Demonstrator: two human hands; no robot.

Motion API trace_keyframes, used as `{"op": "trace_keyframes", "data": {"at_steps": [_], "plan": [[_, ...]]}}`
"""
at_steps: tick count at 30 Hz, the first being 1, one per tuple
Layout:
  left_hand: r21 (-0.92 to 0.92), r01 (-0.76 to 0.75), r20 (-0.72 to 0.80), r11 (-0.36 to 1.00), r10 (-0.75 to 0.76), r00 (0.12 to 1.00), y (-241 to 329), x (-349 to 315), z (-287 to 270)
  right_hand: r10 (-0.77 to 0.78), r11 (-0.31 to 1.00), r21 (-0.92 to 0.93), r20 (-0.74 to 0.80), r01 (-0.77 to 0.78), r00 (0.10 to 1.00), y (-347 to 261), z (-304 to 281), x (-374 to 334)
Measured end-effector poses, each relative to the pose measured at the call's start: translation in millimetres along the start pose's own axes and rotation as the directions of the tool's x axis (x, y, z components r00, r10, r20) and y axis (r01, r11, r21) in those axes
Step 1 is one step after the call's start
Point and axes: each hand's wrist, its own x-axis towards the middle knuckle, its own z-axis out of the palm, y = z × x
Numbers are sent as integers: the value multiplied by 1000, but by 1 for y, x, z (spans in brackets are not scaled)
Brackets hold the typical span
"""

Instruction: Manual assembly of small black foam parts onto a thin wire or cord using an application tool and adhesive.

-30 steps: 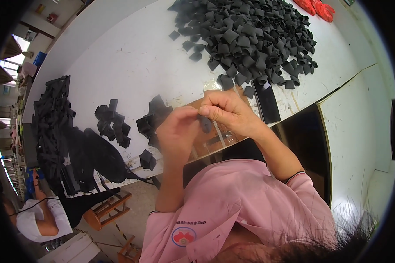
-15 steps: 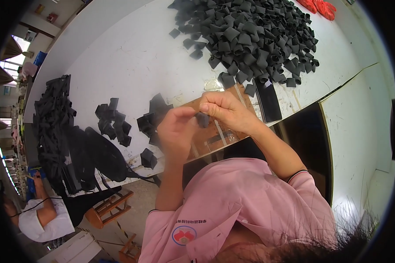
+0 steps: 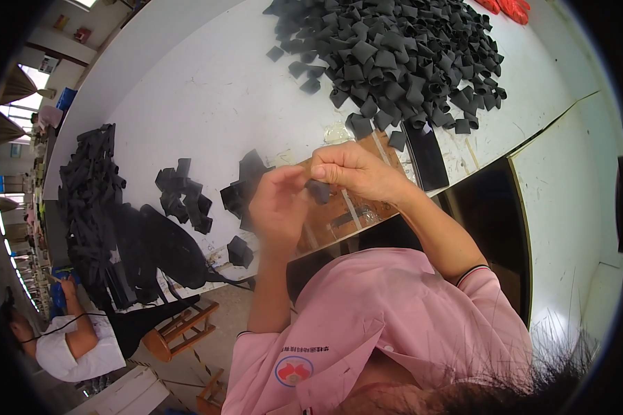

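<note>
A small dark grey folded fabric piece point(image 3: 318, 192) is between my hands, over a brown board at the table's near edge. My right hand point(image 3: 356, 171) pinches it from above with thumb and bent fingers. My left hand point(image 3: 278, 206) is closed at the piece's left side, its fingertips meeting the right hand's; part of its grip is hidden. Just left of my left hand lie similar black pieces point(image 3: 250, 169), and a single folded piece point(image 3: 239, 252) sits near the table edge.
A large heap of folded black loops point(image 3: 408, 62) covers the far table. Flat black strips point(image 3: 86, 187) are piled at the left, beside a black bag-like thing point(image 3: 173, 242). A black box point(image 3: 425, 162) stands right of the brown board point(image 3: 325, 220). Another person point(image 3: 76, 346) works at far left.
The whole view has shifted slightly. My hands stay together on the fabric piece, with only a small movement of the fingers.
</note>
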Motion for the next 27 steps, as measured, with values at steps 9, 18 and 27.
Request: {"op": "trace_keyframes", "data": {"at_steps": [9, 18, 27], "plan": [[214, -399, 207, 892, 358, 911, 20, 16, 5, -506, 727, -638, -248, 254, 826, -18, 20, -27], [-305, -165, -314, 938, 64, 947, 14, -9, 12, -668, 303, -920, -19, 249, 744, -26, 33, -26], [-49, -110, -182, 993, 99, 978, 4, -10, 0, -652, 181, -969, 9, 167, 758, -10, 30, -26]]}}
